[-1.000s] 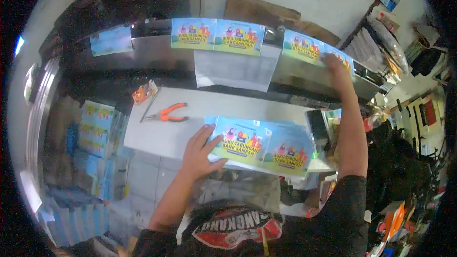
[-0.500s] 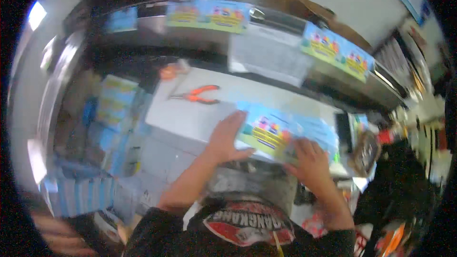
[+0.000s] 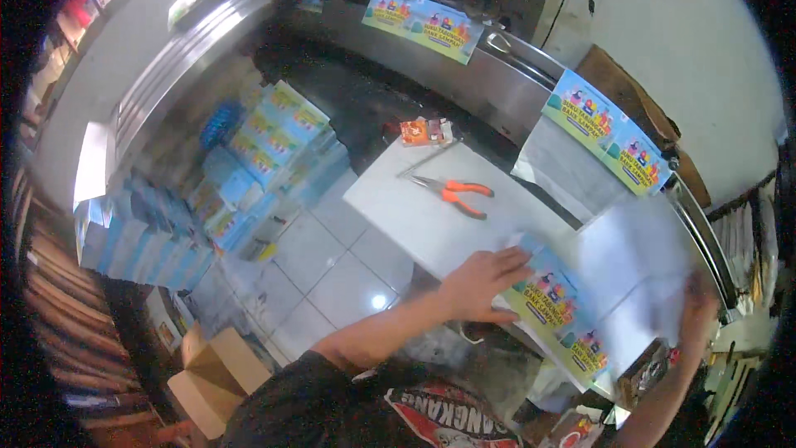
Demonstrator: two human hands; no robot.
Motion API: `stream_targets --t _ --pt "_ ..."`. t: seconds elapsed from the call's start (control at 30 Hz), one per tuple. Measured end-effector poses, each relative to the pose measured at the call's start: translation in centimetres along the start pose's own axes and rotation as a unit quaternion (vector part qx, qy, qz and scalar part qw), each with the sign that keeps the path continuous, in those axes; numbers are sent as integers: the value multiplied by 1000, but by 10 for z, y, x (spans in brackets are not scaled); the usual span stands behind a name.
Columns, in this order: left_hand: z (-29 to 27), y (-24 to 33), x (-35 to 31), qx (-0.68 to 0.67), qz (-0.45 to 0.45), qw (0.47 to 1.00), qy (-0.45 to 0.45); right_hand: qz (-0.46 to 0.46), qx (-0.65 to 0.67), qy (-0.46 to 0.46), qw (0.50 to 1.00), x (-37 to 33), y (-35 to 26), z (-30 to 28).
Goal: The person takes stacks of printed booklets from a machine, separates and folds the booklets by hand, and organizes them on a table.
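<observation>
A printed blue, green and yellow cover sheet point(image 3: 555, 307) lies at the near side of the white work board point(image 3: 394, 195), with white paper edges under it. My left hand point(image 3: 489, 286) rests on the sheet's left end, fingers stretched out and thumb apart. My right hand point(image 3: 701, 311) is off to the right, smeared by motion, so its fingers do not show. Next to it, a blurred white sheet point(image 3: 638, 245) stands over the board's right part; whether the hand grips it is unclear. Orange-handled pliers point(image 3: 460, 192) lie farther back, beside a thin metal rod point(image 3: 427, 158).
A small orange-and-white box point(image 3: 427, 131) sits at the board's far corner. Printed stacks point(image 3: 274, 149) and bound piles point(image 3: 145, 236) stand at left, above an open cardboard box point(image 3: 220, 377). More covers point(image 3: 423, 25) hang along the metal rail; a dark brown object point(image 3: 651, 369) lies near right.
The view has swung, so the board appears slanted. My right hand has left the printed sheet and moved right. A blurred white sheet now shows there. My left hand stays on the sheet.
</observation>
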State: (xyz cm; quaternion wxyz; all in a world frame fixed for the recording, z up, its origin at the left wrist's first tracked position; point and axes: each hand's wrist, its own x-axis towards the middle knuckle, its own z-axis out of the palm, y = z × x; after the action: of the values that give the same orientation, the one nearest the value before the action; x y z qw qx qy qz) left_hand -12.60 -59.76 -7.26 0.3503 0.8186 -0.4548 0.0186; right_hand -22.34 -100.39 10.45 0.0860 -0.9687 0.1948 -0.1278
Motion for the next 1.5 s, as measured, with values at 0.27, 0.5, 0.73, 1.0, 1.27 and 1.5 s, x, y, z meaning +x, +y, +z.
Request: stream_targets --t 0.27,0.5,0.73,1.0,1.27,1.5 --pt "9 -8 -1 3 10 999 34 -154 46 277 947 129 134 45" --pt "3 -1 -1 18 7 1000 11 -130 -121 114 977 52 101 89" --pt "6 -2 -7 26 17 999 39 -212 -41 -206 954 -123 -120 72" --pt "12 -7 -3 26 9 999 21 -178 29 -205 962 -121 -104 86" --pt "3 -5 -1 -26 -24 999 14 -222 23 -235 946 -114 -113 73" --pt "2 -4 -3 -43 -40 998 5 -126 55 -131 982 -135 -103 60"
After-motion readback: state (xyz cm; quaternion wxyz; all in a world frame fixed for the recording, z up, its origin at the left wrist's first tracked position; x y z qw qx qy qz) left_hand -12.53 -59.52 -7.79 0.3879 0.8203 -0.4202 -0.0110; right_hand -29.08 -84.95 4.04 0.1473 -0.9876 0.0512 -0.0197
